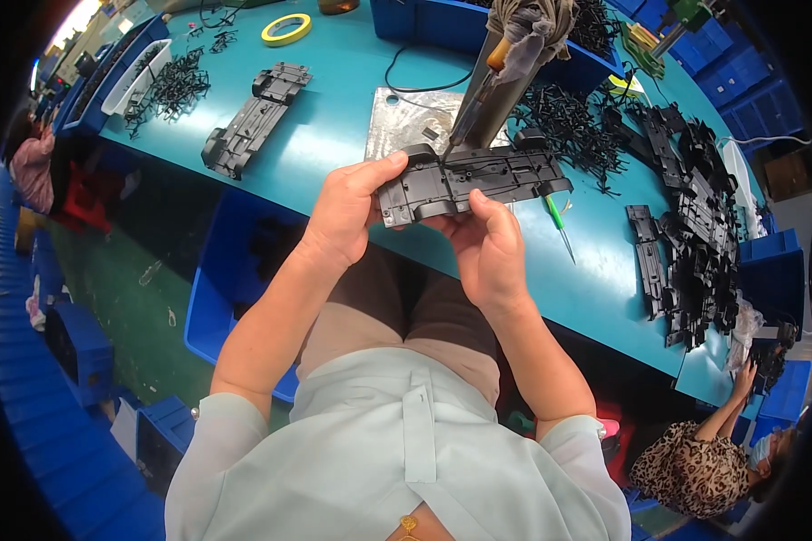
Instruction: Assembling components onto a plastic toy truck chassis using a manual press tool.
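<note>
A black plastic toy-car chassis (505, 171) lies lengthwise across both my hands at the table's near edge, its far side over a scuffed metal plate (397, 117). My left hand (345, 206) grips its left end, thumb on the top and fingers hidden below. My right hand (492, 248) holds the near edge around the middle, with the thumb pressed on the rim. Just beyond stands a grey metal column (489, 104) with cloth wrapped round its top. A thin dark tool tip (453, 140) beside it points down at the chassis; whether they touch, I cannot tell.
Another chassis (257, 117) lies to the left, near yellow tape (287, 30). A green-handled screwdriver (557, 216) rests at the right. Beyond are a heap of small black parts (568, 126), stacked chassis (695, 216) and a blue bin (415, 22). Another person (695, 464) works at the lower right.
</note>
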Demonstrator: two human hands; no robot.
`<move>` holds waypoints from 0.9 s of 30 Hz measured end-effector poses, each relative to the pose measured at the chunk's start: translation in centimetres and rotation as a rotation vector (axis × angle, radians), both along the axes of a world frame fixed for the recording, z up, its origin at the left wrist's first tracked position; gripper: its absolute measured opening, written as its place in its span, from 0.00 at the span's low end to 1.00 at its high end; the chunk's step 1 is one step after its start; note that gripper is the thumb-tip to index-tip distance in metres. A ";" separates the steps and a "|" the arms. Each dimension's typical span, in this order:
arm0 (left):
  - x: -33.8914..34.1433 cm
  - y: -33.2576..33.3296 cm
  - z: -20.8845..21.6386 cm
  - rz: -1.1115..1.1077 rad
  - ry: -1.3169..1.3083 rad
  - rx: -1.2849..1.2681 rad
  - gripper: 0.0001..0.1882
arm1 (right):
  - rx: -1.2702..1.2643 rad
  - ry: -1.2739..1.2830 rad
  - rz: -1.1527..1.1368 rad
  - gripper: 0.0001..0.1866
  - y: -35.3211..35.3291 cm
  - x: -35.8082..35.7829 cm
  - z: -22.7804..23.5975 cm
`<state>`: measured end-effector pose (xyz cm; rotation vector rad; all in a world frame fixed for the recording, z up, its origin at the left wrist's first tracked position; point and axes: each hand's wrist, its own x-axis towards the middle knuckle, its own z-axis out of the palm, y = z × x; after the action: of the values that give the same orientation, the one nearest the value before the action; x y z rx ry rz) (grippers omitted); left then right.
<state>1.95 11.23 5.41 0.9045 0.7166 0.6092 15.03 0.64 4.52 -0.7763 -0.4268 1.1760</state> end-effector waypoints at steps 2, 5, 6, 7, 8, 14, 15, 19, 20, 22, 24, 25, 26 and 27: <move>0.3 -0.2 0.2 0.030 -0.034 -0.026 0.17 | -0.003 0.010 -0.005 0.16 0.0 -0.1 0.1; 0.3 -0.2 0.3 0.043 -0.071 -0.043 0.17 | -0.006 0.020 -0.015 0.16 0.1 -0.1 -0.1; 0.2 -0.2 0.3 0.026 -0.073 -0.034 0.17 | -0.005 0.018 -0.019 0.16 0.0 -0.1 -0.1; 0.3 -0.2 0.4 0.025 -0.074 -0.032 0.17 | -0.004 0.018 -0.020 0.16 -0.1 0.0 0.0; 0.3 -0.2 0.3 0.027 -0.075 -0.030 0.17 | -0.005 0.012 -0.015 0.16 0.0 0.0 0.0; 0.3 -0.1 0.3 0.031 -0.068 -0.037 0.17 | -0.004 0.002 -0.006 0.16 0.1 0.0 0.1; 0.3 0.0 0.3 0.031 -0.064 -0.037 0.17 | -0.005 0.001 -0.008 0.16 0.1 0.0 0.2; 0.2 0.0 0.4 0.026 -0.048 -0.036 0.17 | -0.004 0.011 -0.001 0.17 0.0 0.0 0.4; 0.3 0.0 0.5 0.028 -0.045 -0.038 0.17 | -0.010 0.001 0.007 0.17 0.0 0.0 0.5; 0.4 0.0 0.6 0.030 -0.042 -0.040 0.17 | -0.015 -0.009 0.015 0.17 -0.1 0.1 0.6; 0.3 0.1 0.8 0.016 -0.022 -0.031 0.17 | -0.019 -0.017 0.019 0.18 -0.1 0.0 0.8; 0.3 0.1 0.7 0.016 -0.021 -0.030 0.17 | -0.019 -0.017 0.019 0.18 -0.1 0.0 0.8; 0.3 0.2 0.6 0.010 -0.012 -0.027 0.17 | -0.029 -0.022 0.017 0.18 -0.1 0.0 0.8; 0.3 0.3 0.5 0.004 -0.002 -0.024 0.17 | -0.040 -0.026 0.014 0.18 -0.1 0.0 0.8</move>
<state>2.21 11.53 5.91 0.8803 0.7227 0.6042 15.00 0.58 5.35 -0.8248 -0.4322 1.1914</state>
